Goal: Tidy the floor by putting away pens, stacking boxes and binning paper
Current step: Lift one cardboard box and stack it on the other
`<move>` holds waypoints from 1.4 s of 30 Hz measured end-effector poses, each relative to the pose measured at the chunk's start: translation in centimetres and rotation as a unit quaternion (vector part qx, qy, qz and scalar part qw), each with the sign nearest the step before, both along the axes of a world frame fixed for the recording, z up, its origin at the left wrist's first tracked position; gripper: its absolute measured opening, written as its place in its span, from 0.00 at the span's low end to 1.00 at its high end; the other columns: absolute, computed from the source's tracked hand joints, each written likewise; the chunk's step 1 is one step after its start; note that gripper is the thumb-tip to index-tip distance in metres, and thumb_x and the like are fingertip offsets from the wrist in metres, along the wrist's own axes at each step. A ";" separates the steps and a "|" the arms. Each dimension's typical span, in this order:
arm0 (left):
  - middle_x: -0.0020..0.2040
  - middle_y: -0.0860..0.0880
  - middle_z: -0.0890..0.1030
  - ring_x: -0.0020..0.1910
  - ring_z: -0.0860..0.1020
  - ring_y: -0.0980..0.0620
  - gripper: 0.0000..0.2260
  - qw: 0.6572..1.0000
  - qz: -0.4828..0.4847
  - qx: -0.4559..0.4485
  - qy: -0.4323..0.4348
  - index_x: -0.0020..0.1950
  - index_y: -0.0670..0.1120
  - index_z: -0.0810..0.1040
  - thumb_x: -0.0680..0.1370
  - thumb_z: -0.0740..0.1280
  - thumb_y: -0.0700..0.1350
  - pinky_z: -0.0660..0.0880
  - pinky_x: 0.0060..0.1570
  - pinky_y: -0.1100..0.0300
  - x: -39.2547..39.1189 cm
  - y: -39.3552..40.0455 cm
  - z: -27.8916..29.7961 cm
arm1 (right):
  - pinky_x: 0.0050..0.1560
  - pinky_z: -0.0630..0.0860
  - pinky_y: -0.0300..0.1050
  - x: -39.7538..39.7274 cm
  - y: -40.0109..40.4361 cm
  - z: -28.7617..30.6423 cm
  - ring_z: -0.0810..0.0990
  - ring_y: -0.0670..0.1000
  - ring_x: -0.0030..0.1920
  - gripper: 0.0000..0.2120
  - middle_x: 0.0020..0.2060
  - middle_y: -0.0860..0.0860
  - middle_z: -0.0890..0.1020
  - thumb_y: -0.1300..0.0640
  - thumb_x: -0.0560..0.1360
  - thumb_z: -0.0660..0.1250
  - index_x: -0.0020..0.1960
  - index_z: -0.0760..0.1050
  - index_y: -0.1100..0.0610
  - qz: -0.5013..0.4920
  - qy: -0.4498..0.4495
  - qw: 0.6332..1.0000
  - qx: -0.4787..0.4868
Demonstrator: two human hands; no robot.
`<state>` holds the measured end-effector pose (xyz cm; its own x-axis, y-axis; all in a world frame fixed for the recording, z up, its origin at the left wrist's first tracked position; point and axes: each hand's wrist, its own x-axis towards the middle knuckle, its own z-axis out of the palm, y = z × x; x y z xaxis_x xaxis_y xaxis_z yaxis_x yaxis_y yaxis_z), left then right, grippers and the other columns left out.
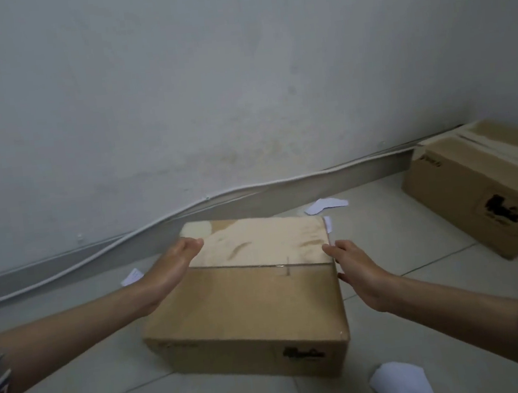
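- My left hand has its fingers straight and together, flat against the left edge of the near box; nothing is curled round it.
- My right hand is spread too, its fingers straight, at the box's right edge; whether the palm touches the cardboard I cannot tell.
- The near box sits on the floor in the centre of the frame, close to the wall, its taped top facing up.
- The second box lies well apart at the right edge of the frame, against the skirting.
- Paper scraps lie behind the near box, another at its left, and a larger sheet at lower right.
- My judgement: I am about to lift by squeezing the sides. With flat palms only, uneven pressure could let the box slip or tilt and drop.
- Stepping toward the second box, I could slide on the loose sheet.
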<state>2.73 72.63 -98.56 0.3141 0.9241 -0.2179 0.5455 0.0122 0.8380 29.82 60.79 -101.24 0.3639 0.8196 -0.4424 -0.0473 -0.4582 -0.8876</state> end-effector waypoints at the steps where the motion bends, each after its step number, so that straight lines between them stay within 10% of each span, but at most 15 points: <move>1: 0.64 0.56 0.69 0.66 0.67 0.54 0.17 1.000 0.015 0.001 0.018 0.66 0.48 0.70 0.81 0.55 0.53 0.61 0.65 0.59 -1.4 0.1 -0.6 | 0.66 0.67 0.50 -0.2 -0.1 -0.4 0.70 0.52 0.60 0.20 0.66 0.53 0.70 0.50 0.80 0.57 0.69 0.61 0.57 0.001 0.002 1.000 -0.007; 11: 0.72 0.48 0.66 0.69 0.66 0.48 0.25 0.988 0.098 -0.060 0.107 0.73 0.47 0.61 0.79 0.56 0.58 0.63 0.60 0.58 -8.3 -1.1 -4.6 | 0.59 0.73 0.52 -2.4 -1.4 -3.5 0.75 0.55 0.57 0.21 0.59 0.53 0.74 0.48 0.78 0.59 0.68 0.62 0.55 -0.009 0.035 0.999 -0.033; 23: 0.63 0.48 0.74 0.58 0.73 0.49 0.18 0.989 0.108 -0.100 0.018 0.68 0.48 0.69 0.81 0.55 0.53 0.68 0.62 0.56 -5.9 -1.8 -5.3 | 0.39 0.73 0.44 -2.9 -1.5 -4.5 0.78 0.51 0.48 0.18 0.50 0.48 0.77 0.46 0.78 0.57 0.67 0.64 0.49 -0.009 0.066 0.998 -0.004; 32: 0.62 0.45 0.78 0.60 0.77 0.45 0.19 0.981 0.107 -0.148 -0.071 0.67 0.46 0.72 0.79 0.60 0.53 0.70 0.66 0.49 -4.1 -0.4 -2.5 | 0.46 0.77 0.48 -0.4 -0.9 -3.0 0.79 0.55 0.53 0.17 0.56 0.54 0.80 0.51 0.78 0.59 0.67 0.68 0.48 -0.012 0.106 0.994 0.031; 42: 0.54 0.49 0.82 0.48 0.81 0.54 0.15 0.979 -0.014 -0.159 -0.123 0.62 0.47 0.74 0.79 0.61 0.52 0.78 0.38 0.63 3.4 2.1 4.8 | 0.40 0.77 0.47 5.9 -0.8 1.1 0.81 0.55 0.46 0.18 0.51 0.56 0.81 0.50 0.77 0.62 0.65 0.70 0.52 -0.074 0.104 0.990 0.064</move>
